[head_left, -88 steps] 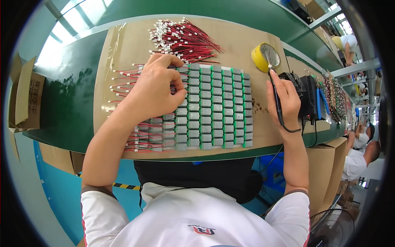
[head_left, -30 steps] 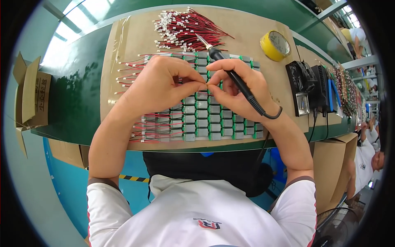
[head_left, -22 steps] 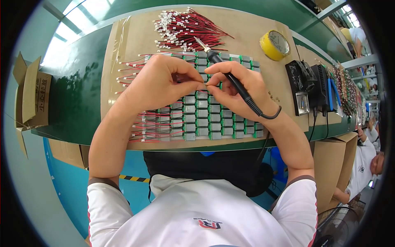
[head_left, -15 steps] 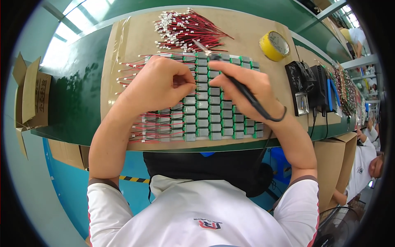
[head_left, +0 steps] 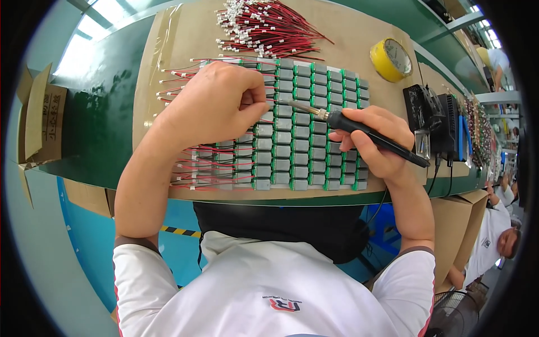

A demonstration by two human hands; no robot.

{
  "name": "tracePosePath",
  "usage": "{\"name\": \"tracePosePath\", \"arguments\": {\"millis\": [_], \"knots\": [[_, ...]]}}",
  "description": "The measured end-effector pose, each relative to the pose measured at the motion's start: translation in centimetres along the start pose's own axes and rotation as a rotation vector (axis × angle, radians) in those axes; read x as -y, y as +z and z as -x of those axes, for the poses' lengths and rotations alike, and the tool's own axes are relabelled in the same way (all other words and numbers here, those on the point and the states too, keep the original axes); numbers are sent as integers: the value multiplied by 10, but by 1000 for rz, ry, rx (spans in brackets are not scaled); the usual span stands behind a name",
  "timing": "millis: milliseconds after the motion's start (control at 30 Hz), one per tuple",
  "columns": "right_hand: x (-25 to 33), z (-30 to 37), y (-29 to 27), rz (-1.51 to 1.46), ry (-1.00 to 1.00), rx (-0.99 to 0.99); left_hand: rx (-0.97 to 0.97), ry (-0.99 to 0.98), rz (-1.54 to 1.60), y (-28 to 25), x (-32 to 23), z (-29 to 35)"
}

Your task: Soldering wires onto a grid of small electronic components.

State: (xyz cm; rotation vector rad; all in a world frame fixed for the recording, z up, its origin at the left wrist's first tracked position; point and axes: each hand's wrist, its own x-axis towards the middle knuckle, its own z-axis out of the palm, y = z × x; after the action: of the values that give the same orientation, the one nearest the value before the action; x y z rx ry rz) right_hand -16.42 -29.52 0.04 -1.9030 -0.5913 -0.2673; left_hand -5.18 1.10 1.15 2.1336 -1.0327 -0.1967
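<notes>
Head camera view: the left hand [head_left: 222, 104] is over the left part of the rows of small grey blocks [head_left: 282, 138], thumb and forefinger brought together at the tips; whether a wire is pinched between them cannot be told. The right hand [head_left: 382, 140] is closed round the black handle of a soldering iron [head_left: 339, 122], the metal tip pointing left toward the left hand's fingertips. The two hands are apart from each other. The tip is over the blocks (contact with a block cannot be confirmed).

The blocks, edged in green, lie in close columns on a brown cardboard sheet [head_left: 191, 33]. Red and black leads [head_left: 196, 168] with white plugs extend over the left columns. A pile of red wires [head_left: 292, 28], also white-plugged, lies beyond the blocks. A roll of yellow tape [head_left: 387, 59] is to the right of that pile. A black iron stand [head_left: 418, 109] is just beyond the right hand. An open carton [head_left: 48, 123] is at the far left.
</notes>
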Motion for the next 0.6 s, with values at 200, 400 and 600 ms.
{"name": "tracePosePath", "arguments": {"millis": [200, 400, 600], "knots": [[-5, 1, 2, -7, 10, 4, 20, -35, -11, 1, -1, -1], [-1, -2, 4, 33, 15, 9, 12, -29, -11, 1, 0, 0], [-1, 0, 5, 51, 26, 9, 25, -36, -20, 1, -1, 0]]}}
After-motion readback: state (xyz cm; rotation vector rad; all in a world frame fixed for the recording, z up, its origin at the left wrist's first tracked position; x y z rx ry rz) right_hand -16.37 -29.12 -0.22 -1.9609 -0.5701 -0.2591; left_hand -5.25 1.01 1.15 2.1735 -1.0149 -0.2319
